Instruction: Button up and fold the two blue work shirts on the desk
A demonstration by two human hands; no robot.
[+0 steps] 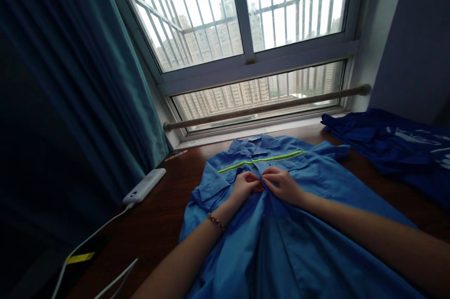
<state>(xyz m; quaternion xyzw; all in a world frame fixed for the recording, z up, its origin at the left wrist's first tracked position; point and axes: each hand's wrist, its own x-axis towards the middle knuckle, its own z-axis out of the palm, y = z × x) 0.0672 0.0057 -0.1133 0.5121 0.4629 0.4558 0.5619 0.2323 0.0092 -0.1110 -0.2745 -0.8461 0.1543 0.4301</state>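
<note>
Blue work shirt (291, 231) is lying front up across the lower middle of the frame, its collar (253, 145) pointing toward the window (248, 13) and its lower part spreading down to the bottom edge. A yellow-green stripe (295, 155) is crossing its chest, just above the hands.

Near the centre of the frame, both hands are meeting at the shirt's front opening. The left hand (247, 183) is curling its fingers inward, nearly closed, and is gripping the cloth edge; the right hand (280, 183) is pinching the same spot from the other side, thumb and forefinger almost together. (Whether a button is sitting between those fingertips, I cannot tell.) Below them, the cloth is falling into long folds. A beaded bracelet (216, 222) is circling the left wrist.

Brown table (168, 205) is showing at left of centre, where a white device (145, 186) with a small dark display is resting near the curtain (80, 55). A white cable (96, 232) is running from its lower end toward the lower left corner, passing a yellow strip (80, 258). At the right edge, a darker blue garment (383, 149) is lying crumpled, while a rail (267, 109) is spanning the lower window panes.
</note>
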